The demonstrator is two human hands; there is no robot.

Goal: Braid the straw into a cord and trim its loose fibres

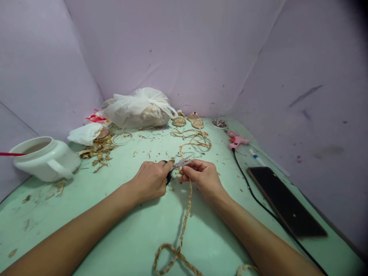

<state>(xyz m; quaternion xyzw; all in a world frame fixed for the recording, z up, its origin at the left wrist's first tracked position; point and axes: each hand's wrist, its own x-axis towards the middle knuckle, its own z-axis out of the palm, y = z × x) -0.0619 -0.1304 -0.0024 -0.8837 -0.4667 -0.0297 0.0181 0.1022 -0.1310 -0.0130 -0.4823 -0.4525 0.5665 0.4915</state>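
Observation:
My left hand [152,178] grips a pair of scissors [181,163] by dark handles, its blades pointing right and parted around the rope's line. In my right hand [202,174], the fingers pinch a braided straw-coloured rope [188,207] close beside the blades. From there the rope runs down toward the table's near edge, where it makes a loop. More of the braid lies in loose curves beyond my hands. Whether the blades touch the rope I cannot tell.
At left stand a white pot [43,161] and dry scraps [99,151]. A plastic bag [140,109], small woven slippers [196,120] and a small dish [219,124] sit at the back. A pink glue gun [237,140], its cord, a marker [254,155] and a dark tablet [284,201] lie right.

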